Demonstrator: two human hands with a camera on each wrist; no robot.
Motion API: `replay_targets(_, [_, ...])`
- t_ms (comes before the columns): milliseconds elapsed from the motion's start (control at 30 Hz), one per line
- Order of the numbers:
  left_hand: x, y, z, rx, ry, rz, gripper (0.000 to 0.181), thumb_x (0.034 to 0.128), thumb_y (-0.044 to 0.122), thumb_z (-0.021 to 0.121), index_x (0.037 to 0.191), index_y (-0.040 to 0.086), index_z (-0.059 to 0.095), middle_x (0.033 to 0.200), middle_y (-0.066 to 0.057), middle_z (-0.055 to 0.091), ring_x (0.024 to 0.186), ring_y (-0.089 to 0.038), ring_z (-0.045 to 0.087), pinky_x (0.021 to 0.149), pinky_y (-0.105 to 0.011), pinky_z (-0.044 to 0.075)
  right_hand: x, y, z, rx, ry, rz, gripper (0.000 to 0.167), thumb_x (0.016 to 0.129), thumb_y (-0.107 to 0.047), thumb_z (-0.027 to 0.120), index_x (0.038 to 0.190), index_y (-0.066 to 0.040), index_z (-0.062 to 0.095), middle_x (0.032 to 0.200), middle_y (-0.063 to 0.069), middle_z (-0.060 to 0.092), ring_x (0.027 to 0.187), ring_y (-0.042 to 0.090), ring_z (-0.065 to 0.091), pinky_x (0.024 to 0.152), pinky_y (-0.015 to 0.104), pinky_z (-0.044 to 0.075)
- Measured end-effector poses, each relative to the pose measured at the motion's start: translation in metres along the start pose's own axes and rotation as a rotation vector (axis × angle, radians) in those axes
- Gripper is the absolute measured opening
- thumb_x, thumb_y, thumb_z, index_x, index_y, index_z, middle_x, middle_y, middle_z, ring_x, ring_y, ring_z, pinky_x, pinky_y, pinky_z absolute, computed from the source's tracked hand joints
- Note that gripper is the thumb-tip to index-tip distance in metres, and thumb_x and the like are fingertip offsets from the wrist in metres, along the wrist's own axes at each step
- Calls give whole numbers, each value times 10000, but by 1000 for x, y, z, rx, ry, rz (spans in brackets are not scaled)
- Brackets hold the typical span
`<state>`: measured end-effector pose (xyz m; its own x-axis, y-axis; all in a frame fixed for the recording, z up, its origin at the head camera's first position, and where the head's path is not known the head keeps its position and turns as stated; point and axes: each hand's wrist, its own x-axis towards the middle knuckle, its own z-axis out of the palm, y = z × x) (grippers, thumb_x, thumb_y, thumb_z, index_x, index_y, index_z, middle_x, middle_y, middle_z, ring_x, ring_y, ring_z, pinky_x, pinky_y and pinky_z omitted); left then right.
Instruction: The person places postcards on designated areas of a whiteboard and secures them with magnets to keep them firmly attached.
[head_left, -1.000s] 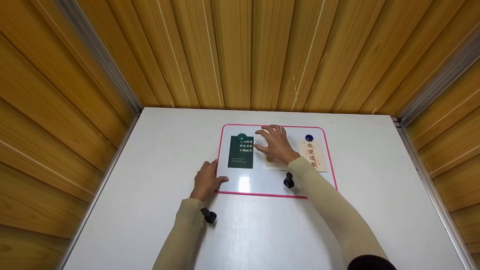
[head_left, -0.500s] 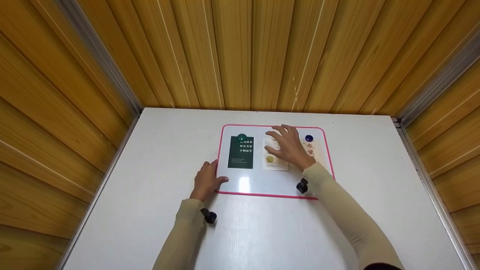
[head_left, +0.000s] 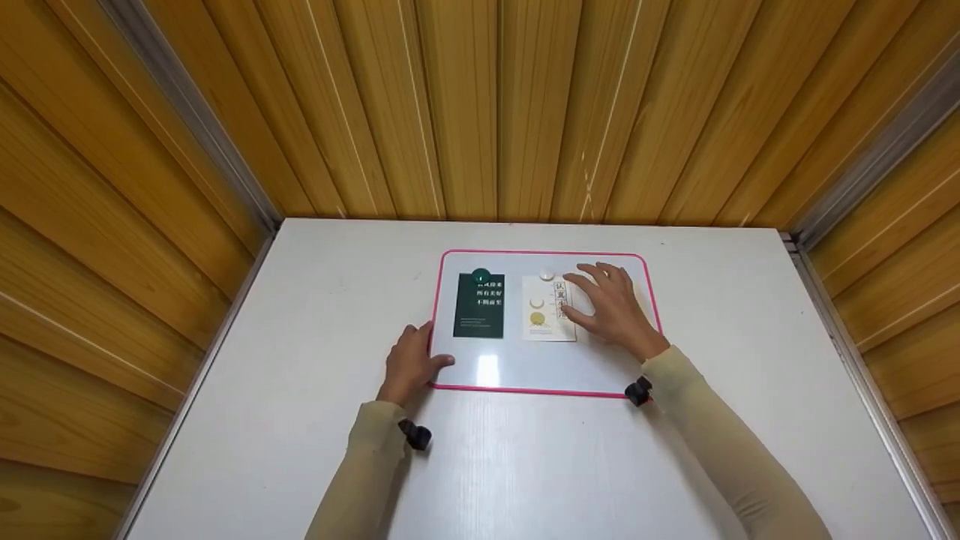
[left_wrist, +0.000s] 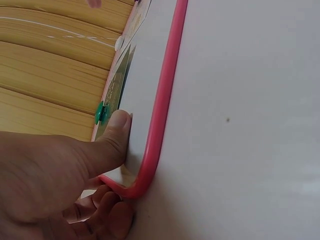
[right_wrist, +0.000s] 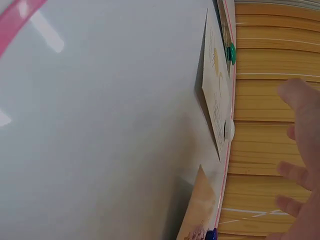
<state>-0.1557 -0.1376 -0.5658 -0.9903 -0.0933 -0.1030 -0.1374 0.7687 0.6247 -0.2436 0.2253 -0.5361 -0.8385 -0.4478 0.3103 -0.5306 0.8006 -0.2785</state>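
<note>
A small whiteboard (head_left: pixel 525 369) with a pink frame lies on the white table. My left hand (head_left: pixel 410 364) holds its left edge near the front corner; in the left wrist view the thumb (left_wrist: pixel 119 122) lies on the board's face and the fingers curl beside the frame. My right hand (head_left: pixel 616 315) hovers over the board's right part with fingers spread, holding nothing. Left of it is a white card (head_left: pixel 536 306) under a white magnet (head_left: pixel 547 275). A dark green card (head_left: pixel 478 315) sits further left under a green magnet (head_left: pixel 481 277). The right hand hides the peach card (right_wrist: pixel 200 200) in the head view.
At the peach card's top is a blue magnet (right_wrist: pixel 212 234), seen in the right wrist view. The white table (head_left: pixel 337 300) extends around the board. Wood-patterned walls (head_left: pixel 480 112) rise behind it and at both sides.
My right hand has moved right, from beside the green card, past the white card, to over the peach card. The white card and its magnet are now uncovered. My left hand stays put.
</note>
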Motion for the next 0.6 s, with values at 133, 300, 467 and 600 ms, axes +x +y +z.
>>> replay_targets(133, [0, -1, 1, -5, 0, 1, 783, 807, 305, 896, 1485, 120, 550, 1121, -116, 594, 975, -277, 591, 974, -490, 515, -11, 7, -2, 13, 11, 2, 601, 909, -415, 761, 1435, -182, 585, 1502, 157, 500, 1368, 419, 393, 1134, 598, 245])
replay_targets(300, [0, -2, 2, -21, -3, 5, 787, 806, 303, 897, 1488, 122, 547, 1134, -117, 597, 979, -283, 595, 979, -504, 512, -30, 19, -8, 45, 27, 44, 675, 896, -401, 778, 1493, -208, 531, 1585, 158, 389, 1398, 398, 357, 1135, 606, 251])
replay_targets(467, [-1, -3, 1, -28, -2, 14, 793, 808, 306, 895, 1489, 107, 542, 1120, -116, 595, 966, -279, 592, 968, -500, 516, -47, 33, -16, 38, 55, 67, 738, 871, -392, 807, 1516, -201, 503, 1602, 184, 340, 1401, 431, 335, 1125, 638, 240])
replay_targets(600, [-1, -3, 0, -23, 6, 33, 787, 806, 311, 895, 1482, 105, 549, 1092, -109, 593, 941, -267, 591, 939, -490, 527, -60, 43, -21, 22, 103, 79, 739, 854, -358, 818, 1500, -162, 518, 1575, 220, 364, 1372, 470, 349, 1107, 655, 238])
